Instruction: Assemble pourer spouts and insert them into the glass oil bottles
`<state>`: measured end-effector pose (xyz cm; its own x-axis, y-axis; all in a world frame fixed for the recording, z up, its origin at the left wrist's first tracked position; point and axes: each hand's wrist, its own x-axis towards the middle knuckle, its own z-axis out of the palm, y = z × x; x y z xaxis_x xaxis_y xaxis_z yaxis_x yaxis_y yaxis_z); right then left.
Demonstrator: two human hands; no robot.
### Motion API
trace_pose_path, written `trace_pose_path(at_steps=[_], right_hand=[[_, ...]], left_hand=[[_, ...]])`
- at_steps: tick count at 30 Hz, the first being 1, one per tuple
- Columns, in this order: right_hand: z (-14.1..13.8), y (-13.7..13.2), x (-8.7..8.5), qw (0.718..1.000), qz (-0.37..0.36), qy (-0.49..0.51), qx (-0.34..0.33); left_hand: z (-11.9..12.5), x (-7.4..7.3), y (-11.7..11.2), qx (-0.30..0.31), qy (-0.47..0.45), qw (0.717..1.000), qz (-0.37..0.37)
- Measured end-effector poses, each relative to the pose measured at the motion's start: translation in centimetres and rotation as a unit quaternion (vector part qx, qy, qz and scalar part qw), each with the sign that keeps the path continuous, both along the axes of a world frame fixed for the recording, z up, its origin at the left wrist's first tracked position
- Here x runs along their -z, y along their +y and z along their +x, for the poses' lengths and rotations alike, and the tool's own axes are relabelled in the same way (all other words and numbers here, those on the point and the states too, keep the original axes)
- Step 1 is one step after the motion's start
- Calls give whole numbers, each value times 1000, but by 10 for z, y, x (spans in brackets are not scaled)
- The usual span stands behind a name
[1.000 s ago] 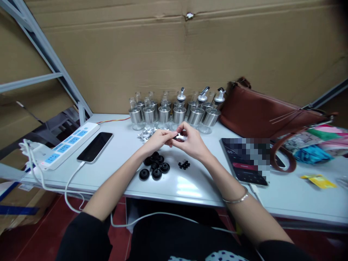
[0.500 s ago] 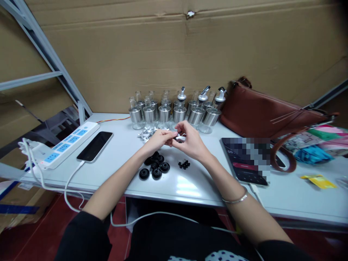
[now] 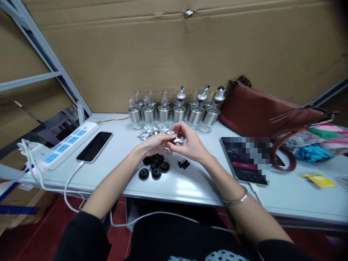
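My left hand (image 3: 155, 143) and my right hand (image 3: 190, 142) meet above the middle of the table, fingertips pinched together around a small silver-and-black pourer part (image 3: 177, 139). Fingers cover most of it, so its exact shape is hidden. Just behind my left hand lies a pile of silver pourer pieces (image 3: 146, 133). Several round black stoppers (image 3: 156, 173) sit in front of that hand. Below my right hand is a little cluster of small black pieces (image 3: 185, 165). Glass bottles with metal sleeves (image 3: 164, 114) stand behind; three carry silver pourer tops (image 3: 202, 95).
On the left of the white table (image 3: 114, 177) are a power strip (image 3: 69, 145) and a phone (image 3: 95, 146) with its cable. To the right lie a tablet (image 3: 236, 156), a brown bag (image 3: 261, 108) and a yellow packet (image 3: 320, 180). Cardboard (image 3: 122, 54) rises behind the bottles.
Both hands have shifted slightly left and down, and the part between the fingertips has turned a little. The things on the table lie as before.
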<state>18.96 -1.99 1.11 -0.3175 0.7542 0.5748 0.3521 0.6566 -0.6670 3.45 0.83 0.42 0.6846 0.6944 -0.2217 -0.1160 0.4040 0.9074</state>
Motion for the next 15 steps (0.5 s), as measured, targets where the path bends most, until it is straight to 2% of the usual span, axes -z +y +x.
trace_pose_path(at_steps=[5,10,15], right_hand=[[0,1,0,1000,-15,8,7],[0,2,1,1000,1,20,16],[-1,3,3,999,5,15,52]], left_hand=[[3,-2,-2,-40,11,999,18],[8,-6,-6,-74,45,994,66],[12,-4,-6,-126,68,983,113]])
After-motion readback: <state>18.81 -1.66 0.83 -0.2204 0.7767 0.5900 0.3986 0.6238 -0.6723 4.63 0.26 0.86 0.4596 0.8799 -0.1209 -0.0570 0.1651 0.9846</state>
